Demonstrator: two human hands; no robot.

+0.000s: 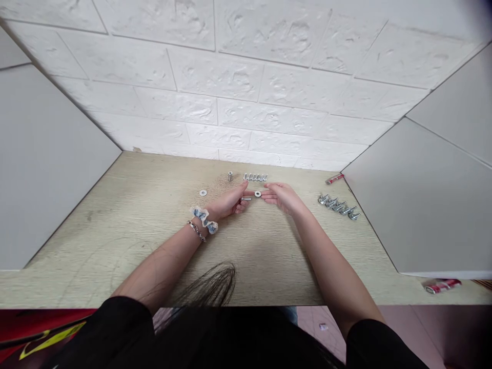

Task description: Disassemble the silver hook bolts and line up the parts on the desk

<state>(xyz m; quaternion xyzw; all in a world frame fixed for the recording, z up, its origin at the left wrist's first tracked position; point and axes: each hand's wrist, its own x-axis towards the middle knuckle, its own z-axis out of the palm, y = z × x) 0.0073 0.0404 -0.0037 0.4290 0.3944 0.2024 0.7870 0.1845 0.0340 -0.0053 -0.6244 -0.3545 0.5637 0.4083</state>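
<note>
- Left hand: just on the person's side of the bolt row, fingers curled in around a bolt whose shank sticks out toward the right; the index finger reaches to the washer.
- Washer: in front of the bolt row, between the two hands' fingertips, its hole showing.
- Right hand: in front of the bolt row's right end, fingertips at the washer's right edge; whether they pinch it or only touch it, I cannot tell.
- Bolt row: several bolts side by side near the wall; the thumbs come up close to its near side.
- Metal piece: standing just left of the bolt row.
- Loose washer: flat on the table, farther left of the bolt row and nearer the person.
- Bolt group: well right of the bolt row, bolts with washers in a slanting line.
- Red cylinder: well right of the bolt row, at the panel corner; a second cylinder lies farther right and nearer the person.
- Panels: one left, one right of the bolt row, walling in the work area.
- Hair: strands hang across the view, nearer the person than the bolt row.
</note>
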